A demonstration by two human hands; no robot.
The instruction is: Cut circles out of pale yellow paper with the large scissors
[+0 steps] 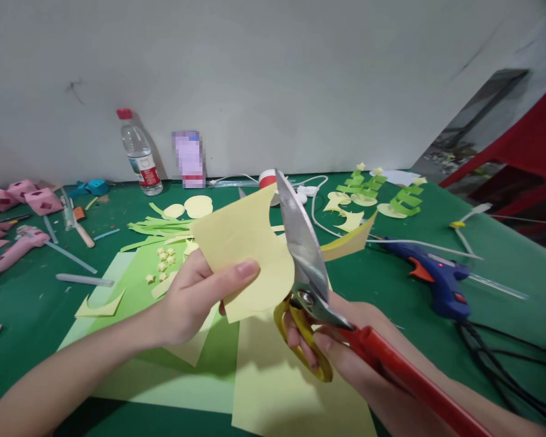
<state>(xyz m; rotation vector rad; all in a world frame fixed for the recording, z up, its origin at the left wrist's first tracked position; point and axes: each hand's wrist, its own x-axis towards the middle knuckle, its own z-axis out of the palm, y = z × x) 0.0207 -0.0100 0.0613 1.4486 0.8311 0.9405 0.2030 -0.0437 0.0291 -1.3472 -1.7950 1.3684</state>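
My left hand pinches a pale yellow sheet of paper, thumb on top, and holds it up over the table. My right hand grips scissors with a yellow finger loop and a red handle. Their steel blades point up and away and sit in the paper's right edge. A cut yellow strip hangs off to the right of the blades.
Green and yellow paper sheets lie under my hands on the green table. A blue glue gun with cables lies at right, a pink glue gun at left. Paper cutouts, a water bottle and pink boxes stand farther back.
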